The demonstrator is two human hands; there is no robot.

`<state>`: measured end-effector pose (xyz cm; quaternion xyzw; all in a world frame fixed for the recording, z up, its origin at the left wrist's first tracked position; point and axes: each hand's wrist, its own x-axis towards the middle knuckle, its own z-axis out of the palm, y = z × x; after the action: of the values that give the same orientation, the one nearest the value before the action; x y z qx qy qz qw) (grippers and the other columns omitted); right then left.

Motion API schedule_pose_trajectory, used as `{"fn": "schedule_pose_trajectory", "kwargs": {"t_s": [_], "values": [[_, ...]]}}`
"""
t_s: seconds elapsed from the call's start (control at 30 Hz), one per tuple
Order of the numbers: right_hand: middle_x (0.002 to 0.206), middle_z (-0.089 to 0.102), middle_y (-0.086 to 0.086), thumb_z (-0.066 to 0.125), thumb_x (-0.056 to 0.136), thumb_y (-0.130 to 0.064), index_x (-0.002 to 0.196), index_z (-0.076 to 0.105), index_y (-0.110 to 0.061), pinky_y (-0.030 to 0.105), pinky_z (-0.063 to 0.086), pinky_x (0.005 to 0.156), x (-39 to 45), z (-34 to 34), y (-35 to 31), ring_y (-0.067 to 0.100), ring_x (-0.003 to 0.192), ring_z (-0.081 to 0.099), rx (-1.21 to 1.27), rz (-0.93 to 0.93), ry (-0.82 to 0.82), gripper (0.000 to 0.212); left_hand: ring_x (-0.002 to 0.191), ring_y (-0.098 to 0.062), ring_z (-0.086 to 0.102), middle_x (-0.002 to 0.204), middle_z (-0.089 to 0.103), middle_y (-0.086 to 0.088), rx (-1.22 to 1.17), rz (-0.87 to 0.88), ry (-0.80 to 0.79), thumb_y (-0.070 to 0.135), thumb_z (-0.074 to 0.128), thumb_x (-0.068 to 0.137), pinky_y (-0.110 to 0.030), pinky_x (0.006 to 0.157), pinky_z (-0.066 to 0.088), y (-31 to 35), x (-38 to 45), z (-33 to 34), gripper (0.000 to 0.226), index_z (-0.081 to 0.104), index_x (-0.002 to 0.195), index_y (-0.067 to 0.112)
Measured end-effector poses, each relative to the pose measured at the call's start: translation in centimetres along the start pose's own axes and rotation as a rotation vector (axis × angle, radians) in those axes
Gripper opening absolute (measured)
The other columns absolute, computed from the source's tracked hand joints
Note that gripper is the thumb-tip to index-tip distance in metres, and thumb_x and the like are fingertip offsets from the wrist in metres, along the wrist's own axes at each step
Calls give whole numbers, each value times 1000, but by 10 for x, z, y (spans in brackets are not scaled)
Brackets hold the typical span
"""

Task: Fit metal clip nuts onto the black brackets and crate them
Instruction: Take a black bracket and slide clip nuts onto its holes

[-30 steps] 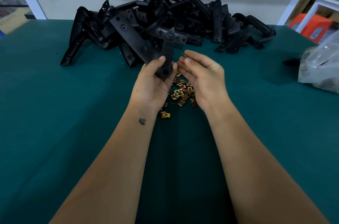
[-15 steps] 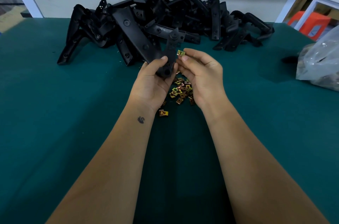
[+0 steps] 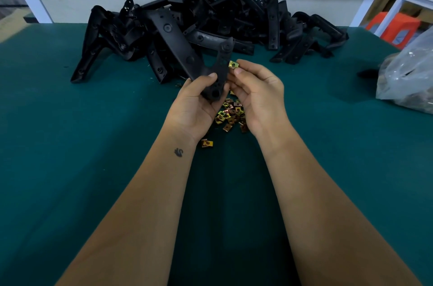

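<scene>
Clip nut (image 3: 233, 64) barely shifted, right hand (image 3: 256, 96) pinching it; left hand (image 3: 195, 104) grips bracket (image 3: 216, 74); bracket pile (image 3: 210, 25) behind.

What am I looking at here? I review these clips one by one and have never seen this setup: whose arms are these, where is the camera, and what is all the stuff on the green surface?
There is no machine: a person works with bare hands, filmed by one wide-angle camera on their head, looking forward and down. The left hand grips a black bracket. The right hand pinches one metal clip nut right beside the bracket's edge. Under the hands, on the green table, lies a small heap of loose clip nuts. Behind is a pile of brackets; to the right, a clear plastic bag whose contents I cannot make out.
</scene>
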<state>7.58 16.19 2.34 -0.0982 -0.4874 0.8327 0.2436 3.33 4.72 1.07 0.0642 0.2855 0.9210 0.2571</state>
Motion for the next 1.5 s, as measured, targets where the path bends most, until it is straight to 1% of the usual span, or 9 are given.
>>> {"fn": "schedule_pose_trajectory", "kwargs": {"t_s": [0.23,0.5,0.63,0.77,0.87,0.97,1.13,1.27,1.5], "values": [[89,71,16,59,89,10,90,68,-4,33,59,81,-1,2,1,25,82,71,9,13,-7,16,86,-13,71,97,74,-4,84,10,7,1,60,91,-26,76,56,-1,4,-3,14,60,102,10],[83,73,12,58,89,10,88,69,-5,30,58,74,2,-1,1,22,77,71,53,32,6,19,81,-10,72,94,75,-1,126,-4,-6,1,59,92,-25,72,56,-3,3,-1,14,61,99,13],[83,73,11,59,89,9,88,68,-5,29,58,75,2,-3,0,21,77,71,28,16,3,17,88,-11,70,101,73,-2,156,10,-9,-1,59,92,-24,73,55,-3,2,0,21,60,109,12],[87,71,7,71,85,-1,89,68,-7,28,56,79,1,0,0,17,82,69,10,-18,20,8,98,-14,69,108,71,-4,244,32,-13,-2,57,94,-27,84,56,-5,1,4,32,55,123,9],[95,67,13,80,77,-4,95,65,-6,35,56,91,0,6,5,21,91,66,-44,-54,89,24,113,-21,64,116,68,-9,356,85,20,-7,55,94,-37,103,50,-10,1,7,37,52,129,5],[98,70,14,84,74,-6,98,65,-4,27,57,81,-1,9,8,18,88,69,-134,-86,171,30,119,-27,62,118,66,-13,453,111,22,-11,57,92,-41,105,49,-13,1,9,39,51,128,2],[79,70,3,85,73,-6,87,67,-7,15,51,63,0,9,9,4,68,68,-175,-125,283,23,115,-27,64,111,68,-11,538,126,28,-10,60,90,-43,105,49,-16,1,8,35,53,121,4],[72,70,-2,83,75,-7,82,67,-10,15,51,60,0,10,10,2,64,67,-223,-159,302,17,111,-22,66,108,69,-8,553,121,40,-9,62,89,-40,103,50,-18,1,9,37,53,121,5],[78,70,-6,83,77,-19,89,66,-15,11,49,61,1,9,11,-4,67,66,-356,-180,277,20,105,-20,67,108,69,-8,508,122,61,-11,59,90,-34,97,54,-16,0,11,36,54,123,4]]}}
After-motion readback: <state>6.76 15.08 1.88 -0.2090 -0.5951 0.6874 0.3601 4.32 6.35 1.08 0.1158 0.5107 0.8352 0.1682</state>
